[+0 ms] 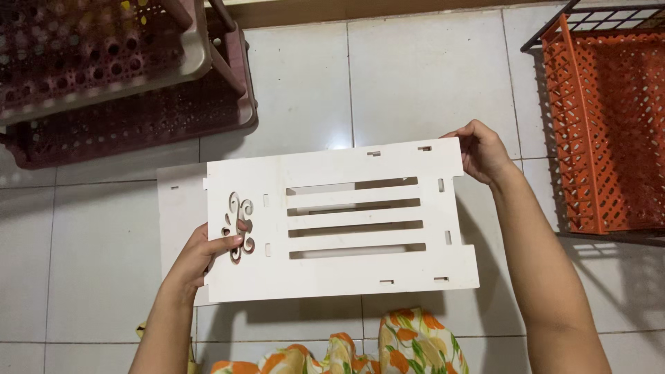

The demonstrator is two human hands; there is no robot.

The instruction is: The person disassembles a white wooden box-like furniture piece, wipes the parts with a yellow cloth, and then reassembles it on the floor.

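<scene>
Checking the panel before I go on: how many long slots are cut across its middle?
4, stacked across the middle of the white panel that the left hand and right hand hold: one top, two between, one bottom.

Both bare arms are reaching forward, the left hand (208, 253) and right hand (483, 151) gripping opposite ends of the white panel (346, 266).

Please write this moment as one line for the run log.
left hand: grips white slotted panel, left edge | right hand: grips top right corner | below: second white panel on tiled floor

Slotted panel (339, 221) over floor panel (179, 208); rack (104, 76) left, basket (609, 125) right
</scene>
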